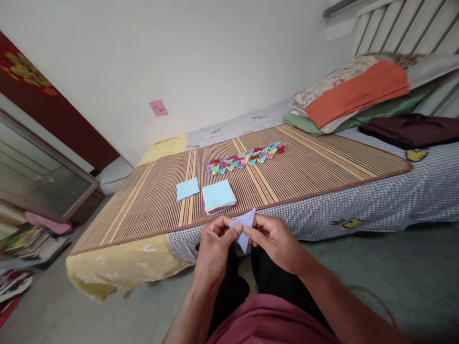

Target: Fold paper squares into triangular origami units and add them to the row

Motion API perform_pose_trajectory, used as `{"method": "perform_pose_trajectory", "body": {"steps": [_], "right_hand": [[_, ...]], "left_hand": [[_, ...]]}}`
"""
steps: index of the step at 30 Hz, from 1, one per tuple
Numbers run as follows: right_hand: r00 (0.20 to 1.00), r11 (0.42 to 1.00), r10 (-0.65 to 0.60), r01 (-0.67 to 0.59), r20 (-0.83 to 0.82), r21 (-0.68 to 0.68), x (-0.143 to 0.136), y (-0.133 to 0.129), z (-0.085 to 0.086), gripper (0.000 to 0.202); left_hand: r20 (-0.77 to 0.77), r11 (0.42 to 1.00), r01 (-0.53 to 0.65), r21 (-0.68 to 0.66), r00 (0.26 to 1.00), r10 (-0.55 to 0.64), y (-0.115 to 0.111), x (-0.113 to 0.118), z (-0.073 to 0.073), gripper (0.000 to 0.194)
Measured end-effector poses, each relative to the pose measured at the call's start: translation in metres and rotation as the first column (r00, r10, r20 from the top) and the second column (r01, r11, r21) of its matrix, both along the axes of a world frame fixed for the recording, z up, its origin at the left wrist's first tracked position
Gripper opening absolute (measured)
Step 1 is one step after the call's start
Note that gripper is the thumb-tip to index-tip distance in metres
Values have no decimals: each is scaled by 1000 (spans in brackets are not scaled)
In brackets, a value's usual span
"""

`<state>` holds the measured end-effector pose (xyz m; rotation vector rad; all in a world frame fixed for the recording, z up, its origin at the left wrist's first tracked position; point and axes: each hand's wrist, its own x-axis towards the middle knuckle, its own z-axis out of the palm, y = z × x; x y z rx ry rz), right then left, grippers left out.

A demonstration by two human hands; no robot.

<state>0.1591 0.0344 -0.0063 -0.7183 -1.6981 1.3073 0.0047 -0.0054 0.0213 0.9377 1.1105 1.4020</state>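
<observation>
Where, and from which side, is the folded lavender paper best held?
Probably by its middle, one hand coming from each side, thumbs on top. The folded lavender paper looks thin, with a slim lower point left free, which might crease if gripped. The left hand and right hand pinch it so.

One held paper (pixel 248 220), one paper stack (pixel 218 195), one loose sheet (pixel 187 189)

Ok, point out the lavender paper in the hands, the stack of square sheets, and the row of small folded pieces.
Lavender paper (pixel 247 220): head view, on its upper folded face.
Stack of square sheets (pixel 218 193): head view, on its light-blue top.
Row of folded pieces (pixel 245 159): head view, near its middle.
</observation>
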Motion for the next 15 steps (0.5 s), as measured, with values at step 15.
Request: {"method": "perform_pose_trajectory", "body": {"steps": [15], "right_hand": [[998, 999, 40, -39, 41, -19, -6, -6, -8, 21]], "left_hand": [[-30, 983, -177, 45, 983, 179, 2, 1, -15, 25]]}}
